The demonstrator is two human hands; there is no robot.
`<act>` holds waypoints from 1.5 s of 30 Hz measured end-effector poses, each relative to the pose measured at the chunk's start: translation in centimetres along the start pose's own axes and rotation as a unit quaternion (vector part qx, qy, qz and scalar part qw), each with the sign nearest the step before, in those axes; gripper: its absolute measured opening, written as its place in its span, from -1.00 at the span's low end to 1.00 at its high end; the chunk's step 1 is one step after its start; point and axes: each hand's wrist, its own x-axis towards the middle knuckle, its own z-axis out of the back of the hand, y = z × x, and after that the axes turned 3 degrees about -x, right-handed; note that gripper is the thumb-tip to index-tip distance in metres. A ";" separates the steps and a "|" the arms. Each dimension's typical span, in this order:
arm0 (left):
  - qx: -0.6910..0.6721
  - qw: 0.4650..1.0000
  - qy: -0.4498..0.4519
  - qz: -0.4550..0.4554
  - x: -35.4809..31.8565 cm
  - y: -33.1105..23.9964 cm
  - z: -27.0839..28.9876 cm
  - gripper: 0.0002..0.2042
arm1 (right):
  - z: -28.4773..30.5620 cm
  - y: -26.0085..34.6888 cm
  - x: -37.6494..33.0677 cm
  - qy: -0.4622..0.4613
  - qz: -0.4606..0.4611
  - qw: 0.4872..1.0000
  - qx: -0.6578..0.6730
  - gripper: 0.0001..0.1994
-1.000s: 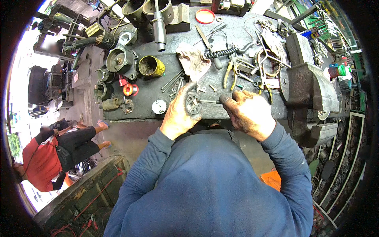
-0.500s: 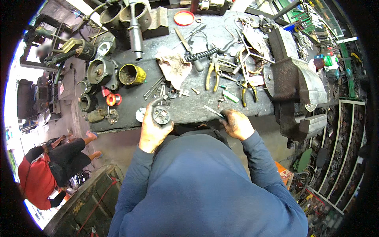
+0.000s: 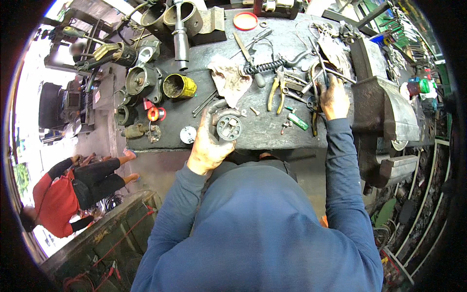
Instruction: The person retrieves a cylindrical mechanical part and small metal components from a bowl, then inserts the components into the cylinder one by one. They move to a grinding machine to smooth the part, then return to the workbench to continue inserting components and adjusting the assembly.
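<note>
My left hand (image 3: 210,146) is closed around a round, dark grey metal part with holes in its face (image 3: 229,128), held over the bench's front edge. On the right, my right hand (image 3: 334,101) reaches into a cluster of tools, its fingers bent around something hidden beneath them. A dark rod-like tool (image 3: 317,54) runs up from the fingertips. Partly under that hand lies a pair of pliers (image 3: 314,124). Yellow-handled pliers (image 3: 276,93) rest to its left, near a green and white tube-like item (image 3: 297,121).
A large vise (image 3: 389,109) stands at the bench's right. A whitish rag (image 3: 227,80), a yellow can (image 3: 180,86), a solder spool (image 3: 154,114) and a round metal disc (image 3: 188,135) lie leftward. Metal housings (image 3: 141,80) crowd the left edge. A person in red (image 3: 56,204) sits at far left.
My right hand has moved right and away from me into the tool cluster; the thin tool it held is no longer visible. My left hand still holds the round part, now farther right in view.
</note>
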 end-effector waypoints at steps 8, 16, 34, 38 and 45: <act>0.004 0.999 -0.035 -0.018 -1.8 1.5 -2.9 -0.15 | 2.5 1.5 -7.7 -0.025 0.148 0.967 0.207 -0.58; 0.022 0.999 -0.048 -0.006 -3.5 3.5 -5.6 -0.10 | 1.8 0.8 -14.8 0.119 0.227 0.921 0.293 -0.59; -0.066 0.995 0.055 0.044 -6.6 5.4 -5.0 -0.05 | 4.9 -0.6 -24.6 0.215 0.177 0.937 0.211 -0.66; -0.088 0.994 0.050 0.045 -7.1 5.7 -4.8 -0.03 | 4.9 0.2 -24.8 0.245 0.180 0.933 0.194 -0.66; -0.030 0.997 0.036 0.058 -7.2 4.6 -4.2 -0.03 | 4.6 1.6 -22.9 0.251 0.235 0.913 0.220 -0.68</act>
